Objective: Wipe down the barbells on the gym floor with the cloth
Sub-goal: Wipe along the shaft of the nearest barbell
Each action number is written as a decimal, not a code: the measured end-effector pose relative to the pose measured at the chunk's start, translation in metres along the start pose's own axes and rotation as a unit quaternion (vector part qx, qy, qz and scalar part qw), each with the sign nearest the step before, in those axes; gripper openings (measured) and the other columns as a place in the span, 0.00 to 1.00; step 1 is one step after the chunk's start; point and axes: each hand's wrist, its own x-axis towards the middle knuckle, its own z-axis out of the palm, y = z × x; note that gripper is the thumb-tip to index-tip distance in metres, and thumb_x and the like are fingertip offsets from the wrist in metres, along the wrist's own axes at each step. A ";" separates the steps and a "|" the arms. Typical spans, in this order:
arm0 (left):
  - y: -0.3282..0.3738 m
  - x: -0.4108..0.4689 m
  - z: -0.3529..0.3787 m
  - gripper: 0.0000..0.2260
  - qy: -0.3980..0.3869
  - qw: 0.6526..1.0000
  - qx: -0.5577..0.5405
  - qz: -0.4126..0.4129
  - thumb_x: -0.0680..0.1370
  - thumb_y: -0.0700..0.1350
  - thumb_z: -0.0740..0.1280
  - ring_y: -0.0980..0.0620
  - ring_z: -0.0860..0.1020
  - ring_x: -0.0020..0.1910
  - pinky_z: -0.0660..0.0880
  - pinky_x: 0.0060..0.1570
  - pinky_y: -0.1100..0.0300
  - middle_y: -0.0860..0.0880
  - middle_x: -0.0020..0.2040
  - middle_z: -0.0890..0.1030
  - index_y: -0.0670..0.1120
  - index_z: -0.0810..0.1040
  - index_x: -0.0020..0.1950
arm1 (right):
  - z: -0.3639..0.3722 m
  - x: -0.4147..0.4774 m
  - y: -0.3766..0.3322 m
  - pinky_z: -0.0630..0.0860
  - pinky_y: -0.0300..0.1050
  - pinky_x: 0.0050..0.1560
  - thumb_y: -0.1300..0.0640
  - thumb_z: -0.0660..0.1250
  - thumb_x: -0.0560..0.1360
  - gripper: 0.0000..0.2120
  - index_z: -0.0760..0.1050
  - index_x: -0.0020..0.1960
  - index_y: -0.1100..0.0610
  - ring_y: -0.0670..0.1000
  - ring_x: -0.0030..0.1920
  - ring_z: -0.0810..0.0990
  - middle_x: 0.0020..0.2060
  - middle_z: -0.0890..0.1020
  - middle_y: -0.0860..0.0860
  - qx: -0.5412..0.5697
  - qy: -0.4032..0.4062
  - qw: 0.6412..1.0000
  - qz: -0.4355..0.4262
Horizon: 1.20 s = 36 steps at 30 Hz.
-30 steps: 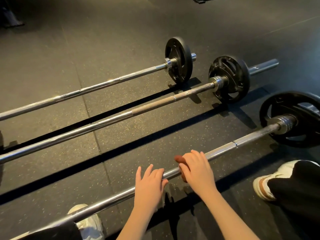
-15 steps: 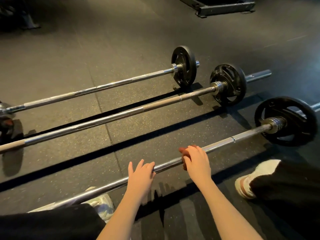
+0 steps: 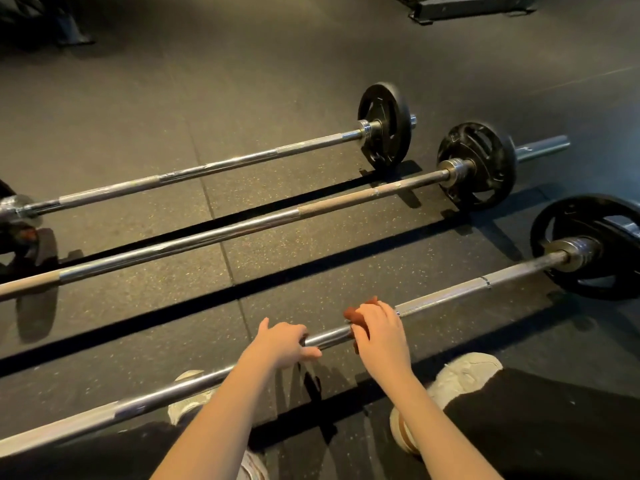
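Speckled black rubber floor (image 3: 311, 98), three barbells; right hand (image 3: 381, 337) clamps rust-red cloth (image 3: 356, 313) round nearest barbell (image 3: 450, 294), mid-shaft, 6 o'clock; left hand (image 3: 280, 344) grips bare steel just beside, toward 9. Looks early: this bar in progress, middle barbell (image 3: 242, 227) and far barbell (image 3: 207, 169) toward 12 probably untouched. Smooth chrome, knurled bands; middle shaft dull tan. Slotted black plates (image 3: 554, 220) at 3.

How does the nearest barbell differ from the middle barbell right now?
The nearest barbell has the left hand gripping its shaft and the right hand holding a rust-red cloth round it; the middle barbell is untouched. The nearest barbell's visible shaft is silver throughout; the middle barbell's has tan stretches. Both lie roughly parallel on the floor, each with a black plate at its right end.
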 end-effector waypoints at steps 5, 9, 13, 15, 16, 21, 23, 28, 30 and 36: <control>0.006 0.016 0.002 0.24 -0.042 0.999 0.026 -0.020 0.73 0.65 0.66 0.48 0.75 0.58 0.55 0.71 0.42 0.51 0.54 0.79 0.48 0.75 0.58 | -0.020 0.009 0.010 0.65 0.48 0.69 0.51 0.63 0.79 0.09 0.76 0.58 0.48 0.47 0.64 0.68 0.57 0.76 0.43 -0.040 -0.032 0.999 -0.019; 0.014 0.014 0.007 0.15 0.020 0.998 0.038 -0.035 0.74 0.56 0.66 0.49 0.78 0.50 0.58 0.71 0.46 0.51 0.42 0.78 0.46 0.79 0.50 | -0.002 -0.005 0.000 0.65 0.51 0.71 0.55 0.64 0.79 0.10 0.76 0.59 0.47 0.45 0.69 0.65 0.57 0.76 0.41 0.020 0.007 1.000 -0.001; 0.020 0.002 0.016 0.08 0.114 0.987 0.106 -0.045 0.74 0.48 0.62 0.51 0.78 0.45 0.41 0.74 0.48 0.52 0.33 0.75 0.48 0.76 0.37 | -0.018 0.004 0.008 0.65 0.49 0.70 0.53 0.62 0.80 0.11 0.76 0.60 0.46 0.45 0.66 0.66 0.56 0.76 0.41 -0.044 -0.030 0.997 -0.055; 0.023 -0.003 0.027 0.08 0.182 0.973 0.135 -0.054 0.75 0.43 0.59 0.50 0.77 0.44 0.36 0.74 0.48 0.53 0.29 0.69 0.48 0.72 0.36 | -0.024 0.011 0.024 0.66 0.49 0.69 0.51 0.61 0.79 0.10 0.76 0.59 0.46 0.47 0.66 0.67 0.56 0.76 0.42 -0.058 -0.021 0.998 -0.030; 0.025 -0.006 0.031 0.08 0.210 0.966 0.140 -0.060 0.75 0.41 0.59 0.50 0.76 0.45 0.34 0.73 0.47 0.53 0.29 0.68 0.47 0.71 0.36 | -0.022 0.010 0.029 0.67 0.50 0.69 0.51 0.60 0.79 0.11 0.76 0.59 0.46 0.48 0.68 0.67 0.58 0.76 0.42 -0.038 0.003 0.999 0.009; 0.026 -0.009 0.040 0.03 0.227 0.965 0.104 -0.077 0.77 0.44 0.60 0.48 0.74 0.56 0.39 0.74 0.43 0.51 0.46 0.79 0.48 0.72 0.45 | 0.017 -0.014 -0.012 0.64 0.51 0.73 0.51 0.59 0.79 0.12 0.74 0.61 0.47 0.47 0.75 0.58 0.66 0.72 0.44 0.044 0.023 0.997 0.053; 0.023 -0.008 0.040 0.09 0.220 0.968 0.092 -0.074 0.78 0.50 0.62 0.48 0.70 0.66 0.41 0.74 0.42 0.51 0.57 0.78 0.48 0.74 0.55 | 0.013 -0.013 -0.017 0.63 0.48 0.72 0.52 0.61 0.79 0.13 0.74 0.63 0.46 0.45 0.72 0.61 0.63 0.74 0.41 -0.009 -0.034 0.998 -0.043; 0.010 -0.017 0.041 0.24 0.204 0.977 0.060 -0.034 0.80 0.62 0.54 0.49 0.53 0.77 0.39 0.73 0.43 0.52 0.72 0.68 0.49 0.66 0.71 | -0.018 0.007 0.026 0.72 0.52 0.66 0.51 0.62 0.79 0.11 0.75 0.60 0.45 0.49 0.68 0.68 0.62 0.73 0.44 -0.010 0.018 0.999 0.050; 0.007 -0.025 0.044 0.21 0.213 0.976 0.037 -0.032 0.82 0.60 0.52 0.50 0.52 0.78 0.39 0.73 0.43 0.53 0.71 0.68 0.50 0.66 0.70 | -0.001 0.000 0.011 0.71 0.58 0.67 0.52 0.62 0.79 0.13 0.74 0.63 0.46 0.52 0.74 0.62 0.70 0.69 0.48 0.024 0.053 0.990 0.127; 0.010 -0.035 0.045 0.19 0.218 0.975 0.022 -0.049 0.83 0.54 0.52 0.50 0.50 0.78 0.39 0.73 0.42 0.53 0.72 0.68 0.50 0.64 0.73 | 0.009 -0.007 -0.017 0.67 0.48 0.68 0.49 0.61 0.79 0.11 0.75 0.60 0.45 0.47 0.67 0.67 0.59 0.74 0.42 -0.057 -0.039 0.996 -0.054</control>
